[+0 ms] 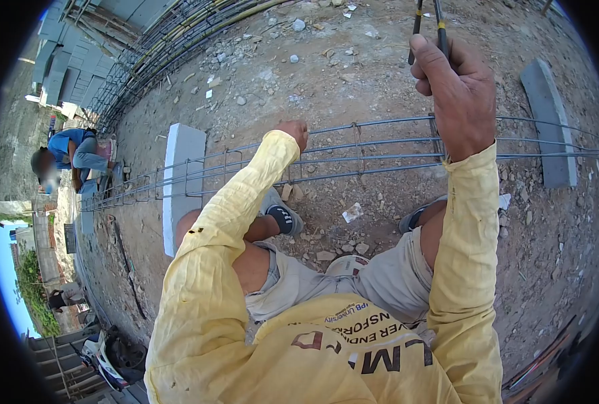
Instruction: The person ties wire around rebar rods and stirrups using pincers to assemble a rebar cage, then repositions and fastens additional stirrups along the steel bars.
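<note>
1. Steel cage [380, 157]: spans past both hands.
2. Gray blocks [184, 145]: under the cage, beyond either hand.
3. Right hand [460, 97]: closed around the two-handled tool [441, 30].
4. Left hand [294, 133]: at the cage's bars; cannot tell its grip.

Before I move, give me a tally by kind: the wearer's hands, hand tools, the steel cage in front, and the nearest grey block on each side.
Hands: 2 (left hand, right hand)
Hand tools: 1 (two-handled tool)
Steel cages: 1 (steel cage)
Grey blocks: 2 (left block, right block)
Total: 6
</note>
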### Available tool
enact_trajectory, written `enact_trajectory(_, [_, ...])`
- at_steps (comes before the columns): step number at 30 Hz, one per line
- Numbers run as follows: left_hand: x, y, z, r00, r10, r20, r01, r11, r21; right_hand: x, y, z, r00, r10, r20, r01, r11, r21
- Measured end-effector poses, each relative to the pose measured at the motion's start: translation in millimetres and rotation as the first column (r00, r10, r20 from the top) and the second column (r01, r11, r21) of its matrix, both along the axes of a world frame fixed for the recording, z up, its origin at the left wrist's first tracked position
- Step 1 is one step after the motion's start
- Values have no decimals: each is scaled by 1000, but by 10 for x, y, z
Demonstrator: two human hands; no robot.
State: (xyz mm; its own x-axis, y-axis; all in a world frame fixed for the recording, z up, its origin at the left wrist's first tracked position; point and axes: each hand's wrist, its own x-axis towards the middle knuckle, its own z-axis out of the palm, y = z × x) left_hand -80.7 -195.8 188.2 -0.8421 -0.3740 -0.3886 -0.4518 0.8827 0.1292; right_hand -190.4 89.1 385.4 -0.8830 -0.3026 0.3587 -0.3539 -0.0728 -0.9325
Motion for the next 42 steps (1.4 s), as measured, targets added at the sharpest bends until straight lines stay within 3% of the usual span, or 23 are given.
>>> enact_trajectory(7, [490,-361,-31,995,16,-99,-6,995,100,43,-7,19,999,14,32,-15,1000,9])
enact_trajectory(11, [537,-740,-13,998,53,-20,-51,992,114,56,70,28,1000,-7,30,7,1000,3])
enact_trajectory(14, [336,-844,76,973,134,187,-150,986,75,28,185,29,999,-30,28,30,999,14])
enact_trajectory(19, [-15,-1013,-108,979,-1,205,50,971,-233,52,347,94,996,-69,61,67,997,30])
enact_trajectory(23, [-311,-886,-180,877,-10,480,192,924,-331,47,435,79,992,-107,72,105,994,26])
enact_trajectory(26, [-479,-855,-340,942,140,304,-20,931,-366,24,479,88,991,-111,80,108,993,36])
enact_trajectory(29, [-474,-552,36,960,234,151,-217,968,-123,12,480,81,992,-112,58,109,993,50])
enact_trajectory(35, [-130,-854,21,990,-76,117,48,972,230,-3,397,44,998,-59,-5,59,996,65])
enact_trajectory(39, [34,-934,152,951,-170,257,113,968,223,-28,335,-9,1000,-16,-13,17,996,82])
enact_trajectory(42, [-74,-716,286,898,-98,428,82,995,55,-2,294,4,1000,-22,9,22,995,95])
